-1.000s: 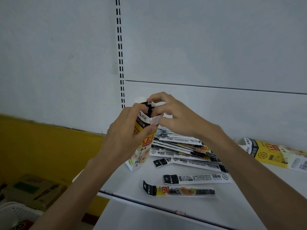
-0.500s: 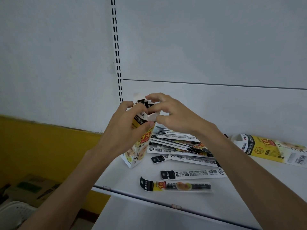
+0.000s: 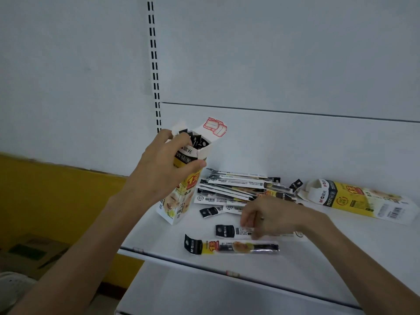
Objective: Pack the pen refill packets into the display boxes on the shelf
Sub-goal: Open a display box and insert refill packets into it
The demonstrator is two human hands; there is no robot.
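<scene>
Head view. Left hand (image 3: 163, 171), fingers curled round tilted open box (image 3: 179, 201), partly filled. Right hand (image 3: 272, 214), fingers bent over loose packet (image 3: 229, 230) on shelf (image 3: 306, 269), grip unclear. Likely risks: box tipping and spilling; packet catching on flap (image 3: 213, 129).

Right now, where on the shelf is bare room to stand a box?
Bare strip between the front packet and the edge of the shelf; another patch between the right forearm and the lying box. Crowded mid-shelf: pile, loose packets, upright box.
</scene>
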